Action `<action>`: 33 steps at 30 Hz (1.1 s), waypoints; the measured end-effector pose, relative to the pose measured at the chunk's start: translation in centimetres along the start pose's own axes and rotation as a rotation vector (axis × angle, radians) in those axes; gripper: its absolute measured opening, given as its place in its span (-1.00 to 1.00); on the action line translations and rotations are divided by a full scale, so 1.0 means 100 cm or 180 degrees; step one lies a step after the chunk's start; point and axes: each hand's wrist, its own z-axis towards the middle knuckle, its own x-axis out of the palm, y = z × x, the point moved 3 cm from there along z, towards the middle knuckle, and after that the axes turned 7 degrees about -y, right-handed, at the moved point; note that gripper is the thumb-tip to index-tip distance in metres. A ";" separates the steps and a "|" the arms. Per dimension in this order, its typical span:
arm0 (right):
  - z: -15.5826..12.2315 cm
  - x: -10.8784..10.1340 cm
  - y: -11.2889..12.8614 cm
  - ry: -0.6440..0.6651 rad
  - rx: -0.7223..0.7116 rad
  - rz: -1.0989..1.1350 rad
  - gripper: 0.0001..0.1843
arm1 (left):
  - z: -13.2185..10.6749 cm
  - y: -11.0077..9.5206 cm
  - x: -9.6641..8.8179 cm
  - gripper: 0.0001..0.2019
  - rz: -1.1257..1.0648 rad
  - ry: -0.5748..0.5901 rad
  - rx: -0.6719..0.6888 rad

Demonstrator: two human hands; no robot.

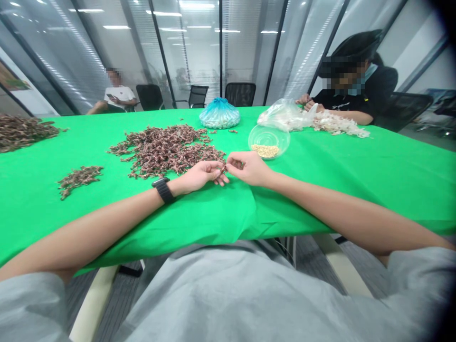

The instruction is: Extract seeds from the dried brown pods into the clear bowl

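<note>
My left hand and my right hand meet over the green tablecloth, fingertips pinched together on one small reddish-brown piece between them. A black watch sits on my left wrist. Just behind my left hand spreads a large heap of brown pieces. A clear plastic bowl with pale yellow bits in its bottom stands just beyond my right hand.
A small brown pile lies at the left, another heap at the far left edge. A blue-white bag sits at the back. A person at the far right handles white husks and a clear bag. Another person sits behind.
</note>
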 end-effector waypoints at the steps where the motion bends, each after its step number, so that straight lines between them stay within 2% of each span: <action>1: 0.000 0.000 0.000 -0.0006 -0.0010 -0.0007 -0.81 | 0.000 0.000 0.000 -0.60 0.0011 0.0004 -0.0002; 26: -0.001 0.002 0.004 0.0069 -0.0220 -0.0116 -0.85 | -0.002 -0.004 0.003 -0.55 0.0285 0.0024 0.0055; 30: -0.001 0.004 0.006 0.0039 -0.0263 -0.0186 -0.84 | -0.005 -0.004 0.005 -0.62 0.0736 -0.0093 0.0189; 33: -0.001 0.006 0.007 -0.0036 -0.0104 -0.0110 -0.85 | -0.007 -0.005 0.005 -0.72 0.1253 -0.0240 0.0370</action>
